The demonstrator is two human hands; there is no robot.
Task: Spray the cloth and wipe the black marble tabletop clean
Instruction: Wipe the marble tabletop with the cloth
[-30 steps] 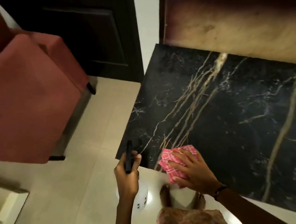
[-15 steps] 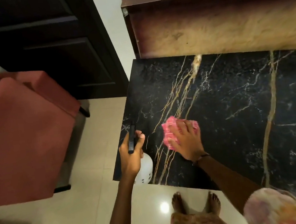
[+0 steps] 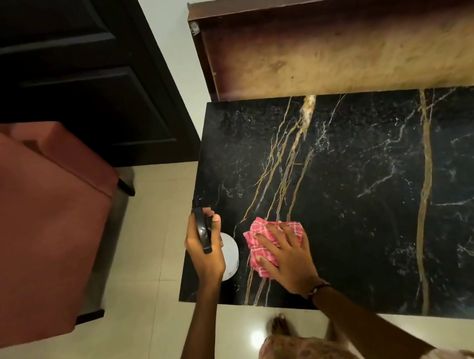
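A pink checked cloth [image 3: 260,236] lies on the black marble tabletop [image 3: 367,192] near its front left corner. My right hand [image 3: 287,254] lies flat on the cloth with fingers spread, pressing it to the marble. My left hand [image 3: 204,253] grips a spray bottle [image 3: 230,255] with a white body and a black trigger head, held upright over the tabletop's left edge, just left of the cloth. Gold and white veins run across the marble.
A red upholstered armchair [image 3: 31,230] stands to the left across a strip of cream tiled floor [image 3: 135,328]. A dark wooden door [image 3: 72,80] is behind it. A brown wooden panel [image 3: 347,41] rises along the table's far edge. My bare feet show below the table's front edge.
My right hand slid the cloth from the front edge further onto the marble, then back a little towards the front left corner. My left hand kept the bottle beside it.
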